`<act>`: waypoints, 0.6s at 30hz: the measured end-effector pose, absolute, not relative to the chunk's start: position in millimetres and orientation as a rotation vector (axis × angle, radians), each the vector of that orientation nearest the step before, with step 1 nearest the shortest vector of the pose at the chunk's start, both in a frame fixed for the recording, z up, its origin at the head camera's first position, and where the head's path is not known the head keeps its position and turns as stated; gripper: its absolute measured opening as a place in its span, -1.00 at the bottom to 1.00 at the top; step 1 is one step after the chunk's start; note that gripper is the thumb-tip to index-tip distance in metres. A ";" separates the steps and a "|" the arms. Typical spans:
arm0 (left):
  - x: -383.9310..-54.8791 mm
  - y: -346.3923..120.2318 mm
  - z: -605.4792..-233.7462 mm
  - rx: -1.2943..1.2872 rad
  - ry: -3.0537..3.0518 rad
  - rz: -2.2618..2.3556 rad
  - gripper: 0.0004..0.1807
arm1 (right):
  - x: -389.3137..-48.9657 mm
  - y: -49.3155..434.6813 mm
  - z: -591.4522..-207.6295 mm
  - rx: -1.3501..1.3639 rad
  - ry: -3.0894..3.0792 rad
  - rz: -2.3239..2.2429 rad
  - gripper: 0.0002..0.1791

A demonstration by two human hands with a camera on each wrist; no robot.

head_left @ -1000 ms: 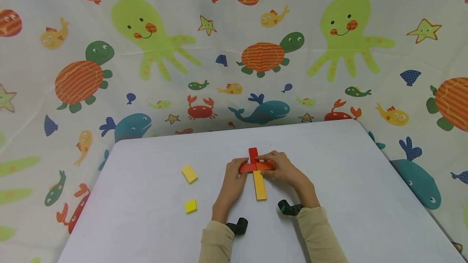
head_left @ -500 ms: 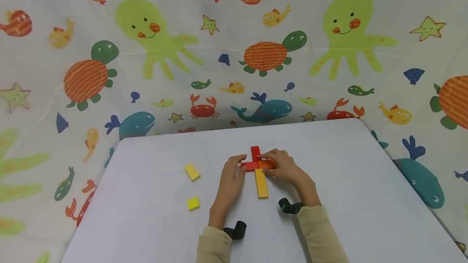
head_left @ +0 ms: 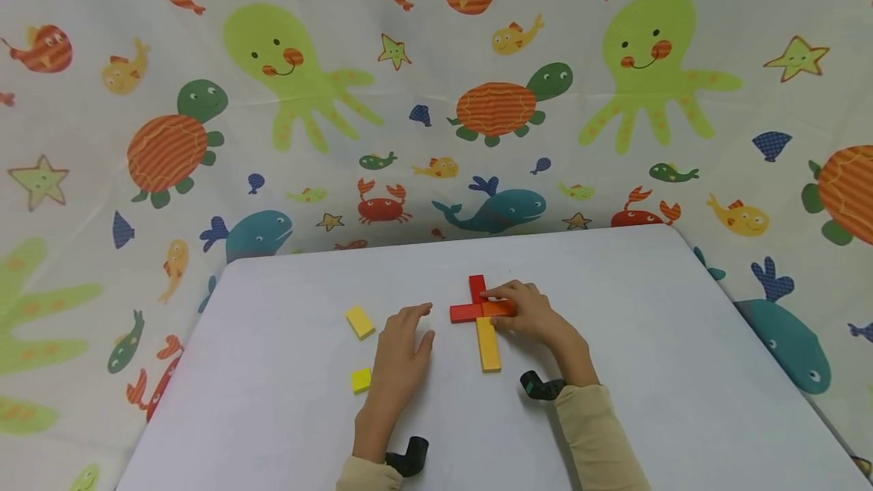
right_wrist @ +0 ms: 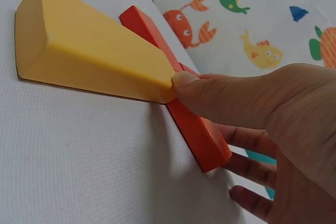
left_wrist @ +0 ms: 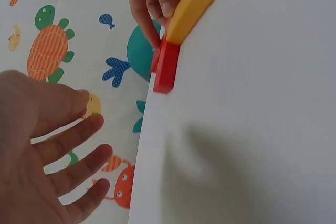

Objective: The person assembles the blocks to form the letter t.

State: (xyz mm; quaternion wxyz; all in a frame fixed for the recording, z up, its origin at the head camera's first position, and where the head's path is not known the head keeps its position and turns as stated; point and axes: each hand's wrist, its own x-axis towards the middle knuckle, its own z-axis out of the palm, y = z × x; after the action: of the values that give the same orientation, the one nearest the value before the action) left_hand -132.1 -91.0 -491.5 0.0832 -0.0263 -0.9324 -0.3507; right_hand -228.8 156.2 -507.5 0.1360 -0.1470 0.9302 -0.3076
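Four-armed, the cross of wooden blocks lies flat on the white table. Its arms are a red block (head_left: 477,286) at the back, a red block (head_left: 466,314) on the left, an orange block (head_left: 501,309) on the right and a long yellow block (head_left: 488,347) in front. My right hand (head_left: 539,317) holds the orange block, thumb in front by the yellow block's end (right_wrist: 94,45) and fingers behind. My left hand (head_left: 398,358) hovers left of the cross with nothing in it; the left wrist view shows its fingers (left_wrist: 79,177) spread.
Left of my left hand lie a yellow block (head_left: 360,323) and a smaller bright yellow block (head_left: 361,380), which sits close to the wrist. Behind the white table (head_left: 614,271) hangs a curtain (head_left: 423,44) printed with sea animals.
My left hand has let go of the left red block and moved left, toward the loose yellow blocks. The right hand stays at the orange block.
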 end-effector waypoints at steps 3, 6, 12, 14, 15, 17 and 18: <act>-122.5 -100.8 -494.0 -0.085 -2.794 -0.908 -0.51 | -228.1 157.7 -507.1 -0.423 2.686 -0.908 -0.44; -110.8 -114.2 -497.8 -0.052 -2.819 -0.798 -0.51 | -228.3 156.2 -507.0 -0.431 2.681 -0.905 -0.44; -85.5 -138.9 -503.1 0.085 -2.930 -0.700 -0.45 | -230.1 154.6 -506.1 -0.453 2.678 -0.889 -0.43; -79.8 -145.4 -504.2 0.123 -2.969 -0.694 -0.41 | -230.9 155.0 -506.0 -0.453 2.677 -0.889 -0.43; -77.3 -148.7 -504.5 0.141 -2.989 -0.694 -0.39 | -231.3 155.5 -506.4 -0.459 2.680 -0.885 -0.44; -74.0 -155.0 -504.5 0.168 -3.026 -0.683 -0.36 | -232.0 156.5 -506.5 -0.463 2.678 -0.880 -0.44; -72.9 -158.2 -504.2 0.180 -3.043 -0.678 -0.35 | -232.4 156.9 -506.4 -0.460 2.674 -0.883 -0.44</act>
State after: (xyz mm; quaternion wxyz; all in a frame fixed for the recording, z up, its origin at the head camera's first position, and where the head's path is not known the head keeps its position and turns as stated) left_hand -72.9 -158.2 -504.2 0.0095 0.0575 -0.9744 -0.2171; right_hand -232.4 156.9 -506.4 0.1437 -0.1597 0.9273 -0.3064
